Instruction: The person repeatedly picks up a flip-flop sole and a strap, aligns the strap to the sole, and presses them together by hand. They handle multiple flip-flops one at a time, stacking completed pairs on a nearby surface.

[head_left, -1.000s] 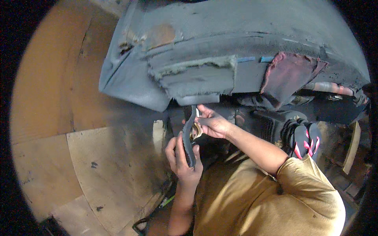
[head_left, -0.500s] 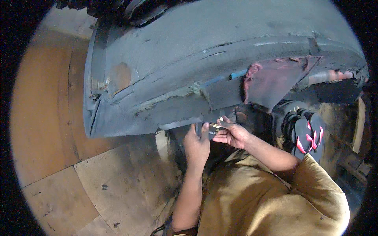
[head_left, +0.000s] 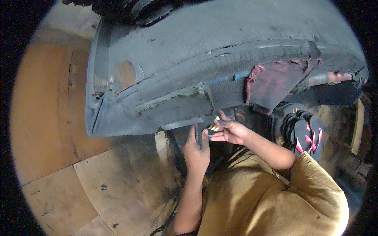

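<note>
Both hands are just below the near edge of a grey, cloth-covered worktop [head_left: 185, 78]. My left hand [head_left: 195, 153] points upward, with a thin dark piece [head_left: 199, 133] between its thumb and fingers; its kind is unclear. Close by on the right, my right hand [head_left: 232, 132] pinches a small pale-yellow object [head_left: 214, 126], too small and blurred to name. The right hand's lower fingers reach toward the left thumb. Whether the two held things touch, I cannot tell.
A pile of black flip-flop sandals with pink straps [head_left: 309, 141] stands to the right. Frayed reddish cloth [head_left: 271, 84] hangs on the worktop's front. Black items [head_left: 149, 11] lie at its far side. Worn brown boards [head_left: 130, 188] cover the floor at left.
My right hand has shifted slightly left and up, its index finger now more raised, with the pale-yellow object still in it. My left hand stays nearly in place.
</note>
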Available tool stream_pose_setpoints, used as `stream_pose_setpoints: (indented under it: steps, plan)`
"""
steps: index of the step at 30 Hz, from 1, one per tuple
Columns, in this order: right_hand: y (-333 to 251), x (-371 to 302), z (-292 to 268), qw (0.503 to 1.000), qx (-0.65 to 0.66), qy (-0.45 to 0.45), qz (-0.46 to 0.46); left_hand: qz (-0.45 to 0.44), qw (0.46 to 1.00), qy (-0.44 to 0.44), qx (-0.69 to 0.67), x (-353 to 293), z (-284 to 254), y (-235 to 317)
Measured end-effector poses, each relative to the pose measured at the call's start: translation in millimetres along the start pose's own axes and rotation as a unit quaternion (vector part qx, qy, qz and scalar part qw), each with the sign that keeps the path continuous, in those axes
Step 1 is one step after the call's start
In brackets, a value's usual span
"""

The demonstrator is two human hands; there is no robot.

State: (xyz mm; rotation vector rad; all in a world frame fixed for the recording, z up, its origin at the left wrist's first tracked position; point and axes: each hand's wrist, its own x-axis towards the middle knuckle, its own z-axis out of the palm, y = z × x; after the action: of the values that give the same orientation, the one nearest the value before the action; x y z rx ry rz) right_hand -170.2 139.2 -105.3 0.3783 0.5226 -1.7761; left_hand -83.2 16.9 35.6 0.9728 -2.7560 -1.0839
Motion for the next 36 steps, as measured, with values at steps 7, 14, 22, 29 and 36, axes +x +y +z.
stream_pose_setpoints:
  steps: [7, 14, 22, 29, 36]
  plan:
    - [-15.4, 1.2, 26.2, 0.993, -0.106, -0.032, 0.047, 0.019, 0.988, 0.094, -0.122, -26.0, -22.8, 2.9]
    - [-3.9, -14.9, 79.3, 0.989, -0.129, -0.064, 0.029, 0.059, 0.979, 0.149, -0.124, -56.9, -61.3, 17.8]
    - [26.9, -50.5, 92.6, 0.986, -0.124, -0.109, 0.010, -0.004, 0.988, 0.060, -0.139, -151.0, -75.8, -24.5]
    - [40.5, -16.0, 77.9, 0.991, -0.084, -0.104, 0.000, 0.081, 0.981, 0.039, -0.174, -132.3, -47.8, -62.7]
    - [36.7, 64.8, 39.1, 0.992, -0.001, -0.129, 0.013, 0.126, 0.987, 0.095, -0.031, -30.9, -40.9, -54.7]
